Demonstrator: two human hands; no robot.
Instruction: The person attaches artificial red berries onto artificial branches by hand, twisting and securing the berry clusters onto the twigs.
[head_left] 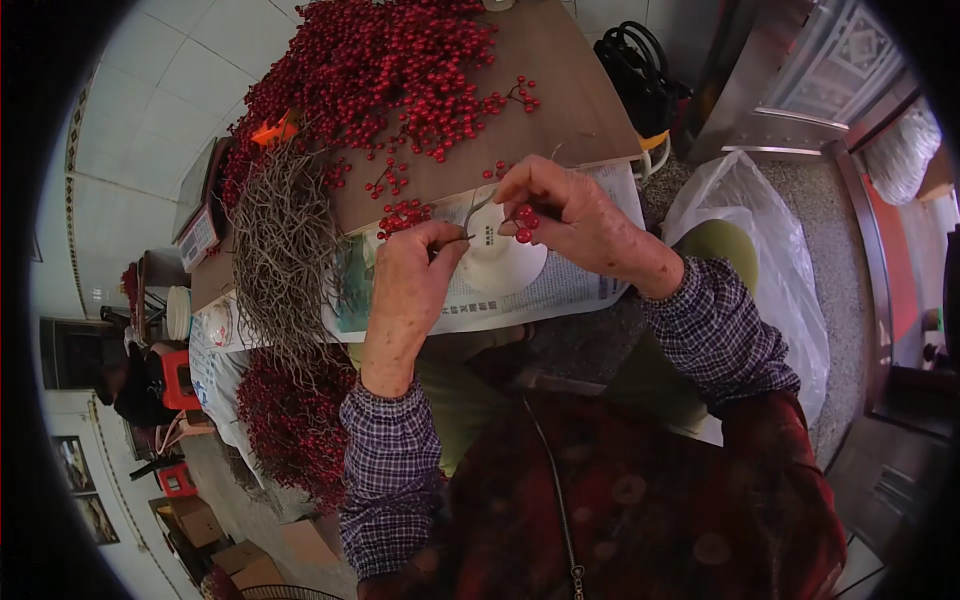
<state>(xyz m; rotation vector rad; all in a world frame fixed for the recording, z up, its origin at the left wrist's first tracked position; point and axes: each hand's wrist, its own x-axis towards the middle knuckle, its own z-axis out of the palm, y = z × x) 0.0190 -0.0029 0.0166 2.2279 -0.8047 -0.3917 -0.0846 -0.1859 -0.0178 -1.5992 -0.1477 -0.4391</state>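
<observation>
While the sprig [525, 222] hangs over the bowl [510, 272], the right hand [590, 215] is pinched on it and the left hand [412, 275] has thumb and forefinger together on a thin stem [480, 207]. Beneath the grip lies newspaper [578, 284]; beyond it, on the table [555, 95], a berry heap [370, 75]; to its left, twigs [285, 235].

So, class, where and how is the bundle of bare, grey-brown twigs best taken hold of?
Probably around the middle of the bundle of bare, grey-brown twigs, from above, with the grip closing across its width: it runs lengthwise towards the person, its thin near ends jutting past the edge of the flat brown tabletop. The bare left hand is nearer.
</observation>
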